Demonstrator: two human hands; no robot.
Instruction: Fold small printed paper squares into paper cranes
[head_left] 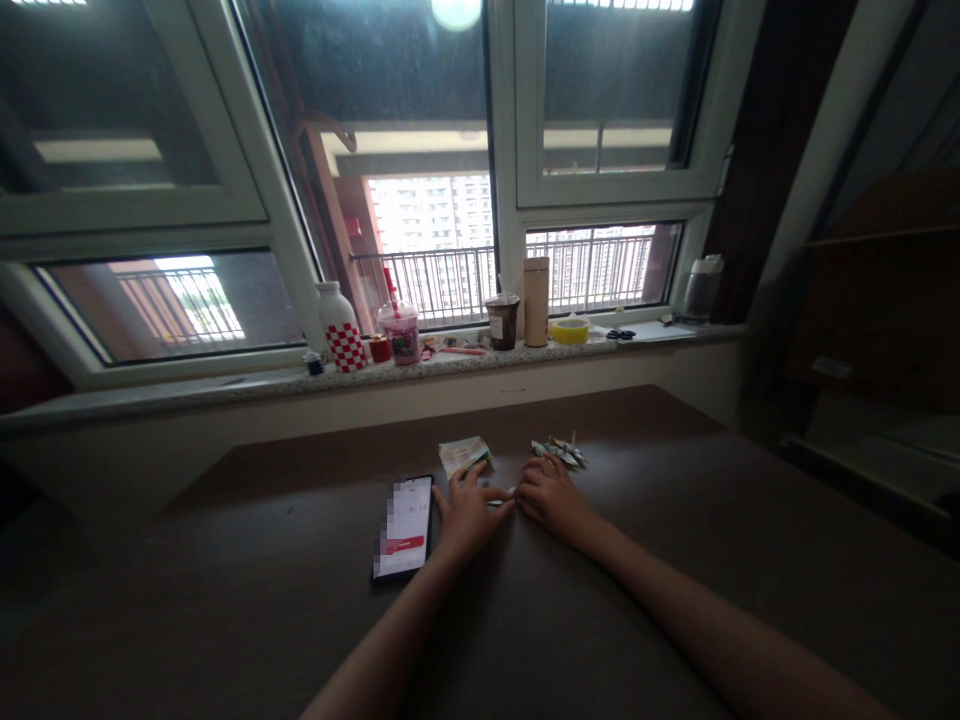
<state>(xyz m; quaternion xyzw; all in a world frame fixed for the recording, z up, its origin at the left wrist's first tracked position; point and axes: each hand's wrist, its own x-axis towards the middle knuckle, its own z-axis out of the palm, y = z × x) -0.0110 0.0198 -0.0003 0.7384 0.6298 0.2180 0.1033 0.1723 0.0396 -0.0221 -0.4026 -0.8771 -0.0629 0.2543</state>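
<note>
My left hand (468, 515) rests on the table with its fingers bent, its thumb side against a small white strip of paper (501, 497). Across from it, my right hand (553, 497) has its fingers curled together at the strip's other end. Most of the strip is hidden by the hands. Just beyond my left fingertips lies a stack of printed paper pieces (462, 454). Beyond my right fingers is a small heap of folded paper pieces (564, 452). A phone (405, 530) with a lit screen lies left of my left hand.
The brown table (300, 520) reaches toward a window sill (450, 362). On the sill stand a checkered bottle (343, 335), a pink drink cup (400, 335), a dark drink cup (502, 325), a tan flask (535, 305), yellow tape (569, 332) and scissors (621, 335).
</note>
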